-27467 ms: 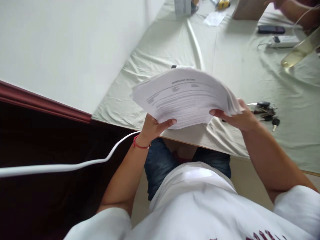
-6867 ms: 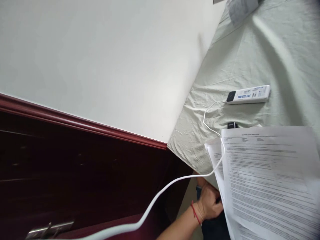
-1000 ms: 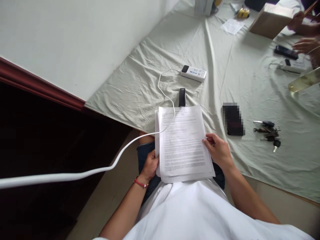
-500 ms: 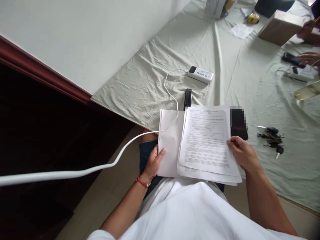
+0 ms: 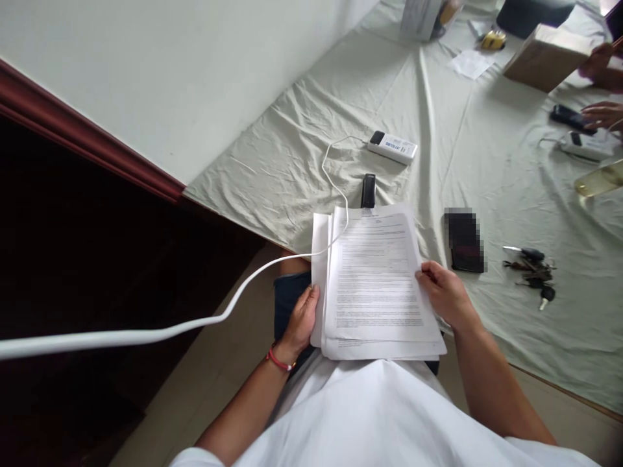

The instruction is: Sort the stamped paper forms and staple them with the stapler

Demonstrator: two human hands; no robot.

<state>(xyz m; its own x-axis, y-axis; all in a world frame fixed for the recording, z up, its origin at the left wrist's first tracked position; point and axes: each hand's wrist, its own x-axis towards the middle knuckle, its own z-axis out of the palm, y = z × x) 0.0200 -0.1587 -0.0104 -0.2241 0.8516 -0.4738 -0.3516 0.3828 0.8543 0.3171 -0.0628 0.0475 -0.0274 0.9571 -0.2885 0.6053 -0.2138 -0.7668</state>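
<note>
My right hand (image 5: pixel 448 293) pinches the right edge of a stack of printed sheets (image 5: pixel 377 285), thumb on top. Dense lines of text face up on the top sheet. Behind it, on the left, shows a strip of blank white paper (image 5: pixel 318 259). My left hand (image 5: pixel 302 318) is closed on that paper's left edge, its fingers hidden underneath. The printed sheets cover most of the blank paper, over my lap at the table edge. Just beyond the top edge of the papers lies a black stapler-like object (image 5: pixel 368 190).
A white cable (image 5: pixel 233 305) crosses over the papers to a white power bank (image 5: pixel 392 148). A dark phone (image 5: pixel 464 241) and keys (image 5: pixel 535 269) lie to the right. Farther off are a cardboard box (image 5: pixel 548 58), a yellow tape measure (image 5: pixel 493 41) and another person's hand (image 5: pixel 603 115).
My right hand has moved left with the printed sheets, which now overlap more of the blank paper. The phone is fully uncovered. My left hand has stayed nearly in place.
</note>
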